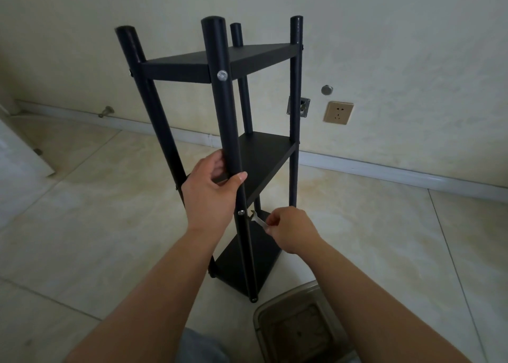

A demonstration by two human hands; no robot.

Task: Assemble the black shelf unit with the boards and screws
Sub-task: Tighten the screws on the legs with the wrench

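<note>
The black shelf unit stands upright on the tiled floor, with three boards between round black posts. My left hand grips the near post at the height of the middle board. My right hand pinches a small silver wrench, whose jaw sits just right of that post, close to a silver screw head. Another silver screw head shows on the same post at the top board. The bottom board rests near the floor.
A clear plastic container sits on the floor at the lower right, close to my right forearm. Behind the shelf runs a wall with a socket, a metal plate and a white skirting board. A white panel leans at the left.
</note>
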